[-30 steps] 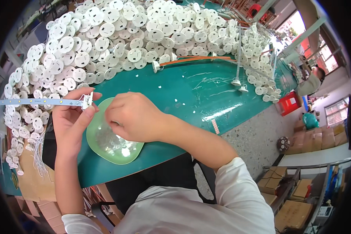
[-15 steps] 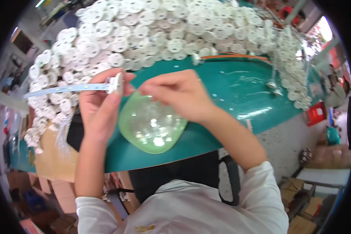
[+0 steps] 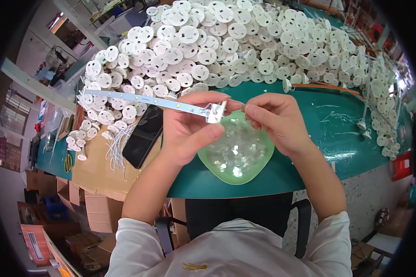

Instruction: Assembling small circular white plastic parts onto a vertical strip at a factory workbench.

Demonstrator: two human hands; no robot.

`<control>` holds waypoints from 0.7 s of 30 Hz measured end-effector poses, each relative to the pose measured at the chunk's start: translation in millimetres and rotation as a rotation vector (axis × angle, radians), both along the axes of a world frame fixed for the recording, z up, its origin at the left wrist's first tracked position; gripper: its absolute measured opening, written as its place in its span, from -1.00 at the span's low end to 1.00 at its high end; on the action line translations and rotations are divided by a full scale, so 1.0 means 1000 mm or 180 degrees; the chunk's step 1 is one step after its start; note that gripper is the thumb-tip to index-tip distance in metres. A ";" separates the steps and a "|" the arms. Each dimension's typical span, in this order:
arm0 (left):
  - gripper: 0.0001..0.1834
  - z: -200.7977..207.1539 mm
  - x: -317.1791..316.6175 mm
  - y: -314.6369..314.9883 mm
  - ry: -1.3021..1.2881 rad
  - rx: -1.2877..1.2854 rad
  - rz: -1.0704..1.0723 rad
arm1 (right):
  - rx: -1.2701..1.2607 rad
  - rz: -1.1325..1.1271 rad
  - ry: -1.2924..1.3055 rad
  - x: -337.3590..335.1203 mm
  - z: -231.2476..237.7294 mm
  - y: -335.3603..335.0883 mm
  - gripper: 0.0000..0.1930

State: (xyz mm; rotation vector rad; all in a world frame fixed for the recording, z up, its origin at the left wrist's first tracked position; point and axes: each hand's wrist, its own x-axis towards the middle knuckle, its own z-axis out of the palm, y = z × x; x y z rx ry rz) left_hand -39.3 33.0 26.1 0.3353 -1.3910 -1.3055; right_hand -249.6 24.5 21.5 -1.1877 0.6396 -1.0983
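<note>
My left hand (image 3: 186, 136) is closed around a white round end cap (image 3: 217, 113), seen nearly edge-on between thumb and fingers. From the cap a narrow LED strip (image 3: 145, 99) runs out to the left, its far end a little raised. Close to the cap, my right hand (image 3: 282, 122) has thumb and forefinger pinched together; whatever is between them is too small to make out. Below both hands stands a light green bowl (image 3: 235, 180) with many small clear pieces (image 3: 238, 150) in it.
A large heap of white discs (image 3: 208, 56) covers the back of the green table (image 3: 300, 173). An orange strip (image 3: 328, 87) lies at right. To the left are a black phone (image 3: 144, 136), white wires (image 3: 117, 147), cardboard (image 3: 92, 177) and scissors (image 3: 68, 162).
The whole view has shifted, so the table and hands appear farther right. The LED strip's free end has tipped upward. Both hands stay close together over the bowl.
</note>
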 end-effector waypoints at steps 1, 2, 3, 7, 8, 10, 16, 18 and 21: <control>-0.52 0.000 -0.002 0.001 0.0053 0.0083 -0.0066 | 0.0010 -0.0028 -0.0067 0.000 0.000 0.000 -0.92; -0.53 0.001 -0.003 0.002 0.0108 0.0166 -0.0134 | -0.0006 -0.0010 -0.0073 0.000 0.000 0.000 -0.92; -0.50 0.002 -0.001 0.002 -0.0122 0.0106 -0.0052 | -0.0032 -0.0053 0.0003 -0.001 0.000 0.000 -0.92; -0.54 0.001 0.000 0.003 -0.0173 0.0326 -0.0020 | 0.0220 -0.0496 -0.0135 0.010 0.011 0.006 -0.92; -0.54 0.001 0.001 0.002 -0.0182 0.0321 0.0001 | 0.0216 -0.0476 -0.0146 0.011 0.010 0.005 -0.92; -0.55 -0.001 -0.001 0.001 -0.0210 0.0271 0.0059 | 0.0097 -0.0298 -0.0378 0.009 0.004 0.006 -0.93; -0.55 0.004 -0.005 0.002 -0.0137 0.0258 0.0139 | -0.0122 -0.0686 0.0183 0.008 0.004 0.003 -0.84; -0.56 0.002 -0.005 -0.001 -0.0164 0.0121 0.0115 | -0.0172 -0.0634 0.0240 0.008 0.003 0.003 -0.80; -0.53 0.002 -0.004 0.000 -0.0403 0.0114 0.0199 | -0.0281 -0.0471 0.0347 0.010 0.014 0.010 -0.73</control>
